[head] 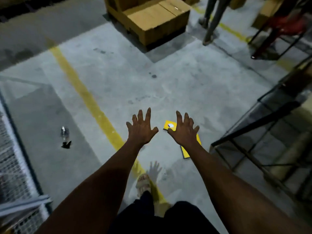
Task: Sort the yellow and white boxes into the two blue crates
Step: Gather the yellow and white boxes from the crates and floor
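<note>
Two bare hands stretched out in front of you in the head view, both low in the middle of the frame above the grey concrete floor (168, 85). Your left hand (141, 128) had its fingers straight and splayed wide, grasping nothing. Your right hand (184, 130) was just beside it, fingers likewise released and fanned out, with nothing held.

The flat yellow cardboard box (185, 152) lay on the floor right of centre in the lower half of the frame. Your right hand covered its middle, so that only its far corner with a white oval mark and its near end showed. Whether the hand touched the box could not be told from this view.

A yellow painted floor line (87, 97) ran from the upper left down to your sandalled foot (143, 183) at bottom centre. A clear plastic bottle (65, 132) lay at the left, well apart from your hands. Brown cardboard cartons (152, 22) stood at top centre, a black metal rack (261, 125) filled the right edge, and a wire mesh fence (13, 166) ran along the lower left.
</note>
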Demonstrator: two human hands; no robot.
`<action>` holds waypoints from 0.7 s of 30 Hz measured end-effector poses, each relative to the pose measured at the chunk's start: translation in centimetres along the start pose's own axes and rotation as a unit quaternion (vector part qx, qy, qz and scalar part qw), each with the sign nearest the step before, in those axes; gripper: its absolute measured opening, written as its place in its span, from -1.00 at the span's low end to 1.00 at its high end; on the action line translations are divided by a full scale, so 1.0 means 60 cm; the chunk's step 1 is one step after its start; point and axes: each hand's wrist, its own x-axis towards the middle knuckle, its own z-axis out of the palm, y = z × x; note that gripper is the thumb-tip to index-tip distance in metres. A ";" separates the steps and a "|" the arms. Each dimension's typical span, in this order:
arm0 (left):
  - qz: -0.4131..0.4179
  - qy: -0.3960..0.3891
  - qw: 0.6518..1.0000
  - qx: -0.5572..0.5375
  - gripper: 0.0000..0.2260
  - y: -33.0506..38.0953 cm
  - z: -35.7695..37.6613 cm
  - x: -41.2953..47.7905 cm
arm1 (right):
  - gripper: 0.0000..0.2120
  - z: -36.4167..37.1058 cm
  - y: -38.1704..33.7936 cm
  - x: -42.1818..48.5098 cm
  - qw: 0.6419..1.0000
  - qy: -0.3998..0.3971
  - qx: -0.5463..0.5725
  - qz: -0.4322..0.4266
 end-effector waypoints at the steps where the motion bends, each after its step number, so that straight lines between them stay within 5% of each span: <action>1: 0.018 -0.014 1.000 0.005 -0.20 0.019 0.008 0.019 | -0.17 0.001 0.021 0.007 1.000 -0.003 0.007 0.027; 11: 0.101 -0.106 0.989 0.018 -0.16 0.206 0.144 0.159 | -0.22 0.076 0.258 0.091 0.982 -0.064 0.053 0.168; 21: -0.063 -0.145 0.986 -0.045 -0.07 0.348 0.481 0.265 | -0.25 0.316 0.522 0.248 0.979 -0.158 0.047 0.123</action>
